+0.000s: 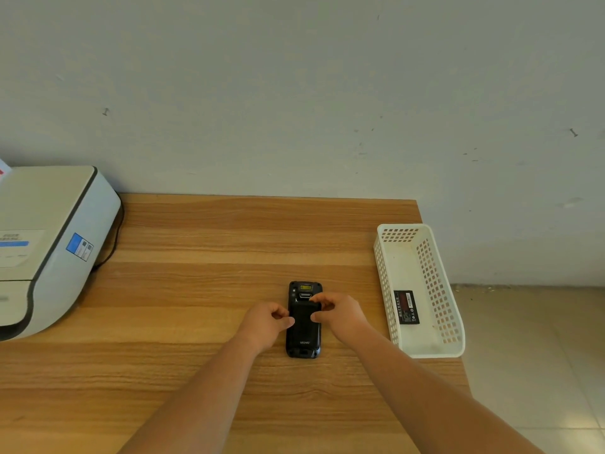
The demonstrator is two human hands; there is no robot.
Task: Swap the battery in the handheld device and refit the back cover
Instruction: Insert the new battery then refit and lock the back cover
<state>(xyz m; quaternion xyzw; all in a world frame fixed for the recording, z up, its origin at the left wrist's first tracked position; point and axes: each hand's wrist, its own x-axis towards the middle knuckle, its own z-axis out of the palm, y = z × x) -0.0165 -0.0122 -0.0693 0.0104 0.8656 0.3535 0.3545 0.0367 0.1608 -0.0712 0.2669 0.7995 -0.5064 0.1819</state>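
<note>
Your left hand (270,322) and right hand (339,314) pinch the flanks of the black handheld scanner (303,335), fingers curled narrow on its back cover (304,322). It lies face down between them on the wooden table (203,290), long axis running away from you. The spare battery (406,307) lies alone in the white basket (425,350), nearer your right hand.
</note>
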